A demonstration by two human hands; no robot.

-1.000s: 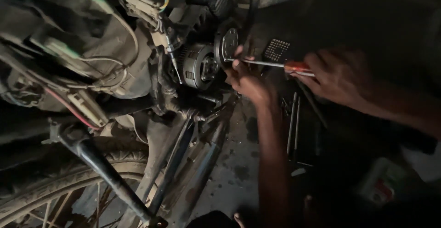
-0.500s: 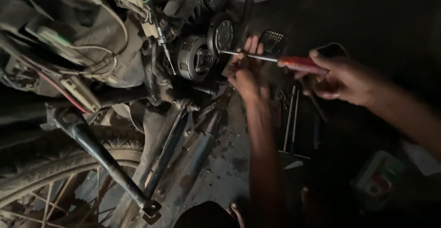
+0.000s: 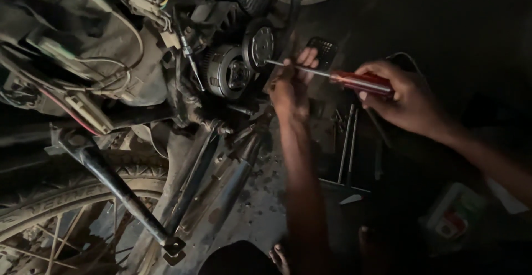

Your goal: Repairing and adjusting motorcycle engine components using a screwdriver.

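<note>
My right hand (image 3: 400, 93) grips the red handle of a screwdriver (image 3: 354, 81), whose metal shaft points left toward a motorcycle engine. My left hand (image 3: 291, 86) rests around the shaft near its tip, fingers pinched on it, right beside a round dark cover (image 3: 259, 47) of the engine. A ribbed round clutch assembly (image 3: 227, 73) sits just left of that cover. The scene is dim and the screwdriver tip is partly hidden by my left fingers.
The motorcycle lies on its side: wires and connectors (image 3: 138, 1) at top left, a rear tyre with spokes (image 3: 61, 197) at bottom left, a black stand bar (image 3: 111, 186). Long metal rods (image 3: 348, 142) and a small box (image 3: 454, 214) lie on the floor at right.
The view has shifted slightly; both hands with the screwdriver sit a little lower and to the right in view. The screwdriver stays pointed at the round engine cover.
</note>
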